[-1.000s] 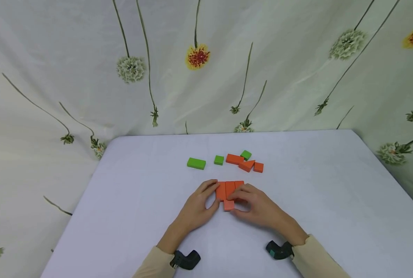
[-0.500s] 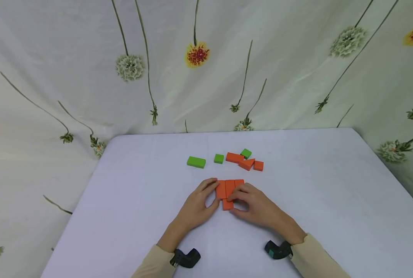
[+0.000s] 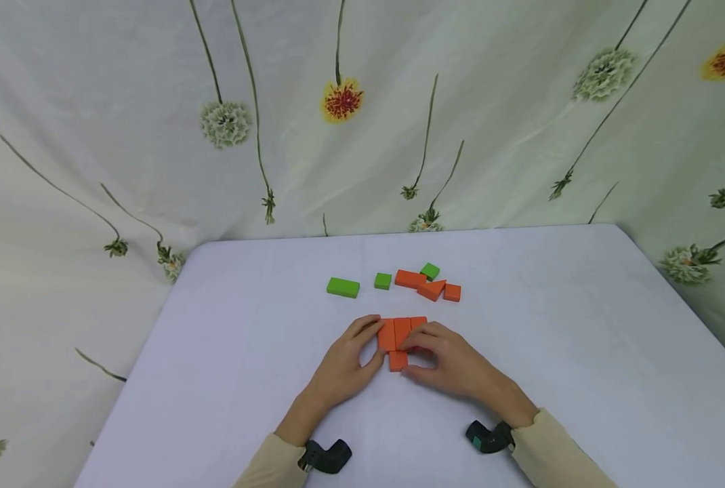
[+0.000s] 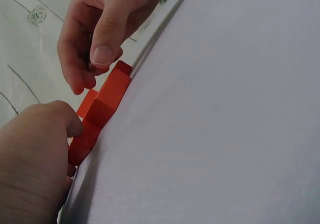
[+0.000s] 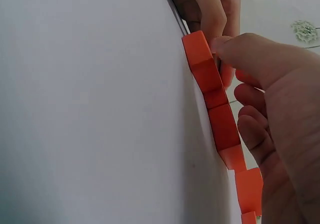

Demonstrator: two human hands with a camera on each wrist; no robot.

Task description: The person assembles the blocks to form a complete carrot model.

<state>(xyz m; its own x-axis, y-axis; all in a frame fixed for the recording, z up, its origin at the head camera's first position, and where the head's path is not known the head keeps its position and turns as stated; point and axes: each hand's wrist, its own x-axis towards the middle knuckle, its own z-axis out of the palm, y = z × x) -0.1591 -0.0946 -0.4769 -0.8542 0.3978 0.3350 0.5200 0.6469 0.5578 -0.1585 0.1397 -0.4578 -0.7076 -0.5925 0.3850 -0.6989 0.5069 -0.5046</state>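
Observation:
Three upright orange blocks lie side by side in a row, the middle one (image 3: 402, 331) flush with its left neighbour (image 3: 387, 335). Below the row, against its near edge, sits a small square orange block (image 3: 398, 362). My left hand (image 3: 341, 362) grips the leftmost block, fingertips at its far end and thumb at its near end. My right hand (image 3: 454, 360) has its thumb and index finger at the small square block, pinching it lightly; its fingers cover part of the rightmost block (image 3: 419, 321). In the right wrist view, the right thumb meets the small block (image 5: 197, 45).
Farther back on the white table (image 3: 246, 298) lie a long green block (image 3: 343, 287), two small green blocks (image 3: 383, 280) (image 3: 430, 271), an orange bar (image 3: 410, 278), an orange triangle (image 3: 431, 290) and an orange square (image 3: 452, 292). Flower-printed cloth (image 3: 509, 149) hangs behind.
The small square orange block has slid slightly left under the right hand, along the near edge of the row. The left hand and the other blocks stay where they were.

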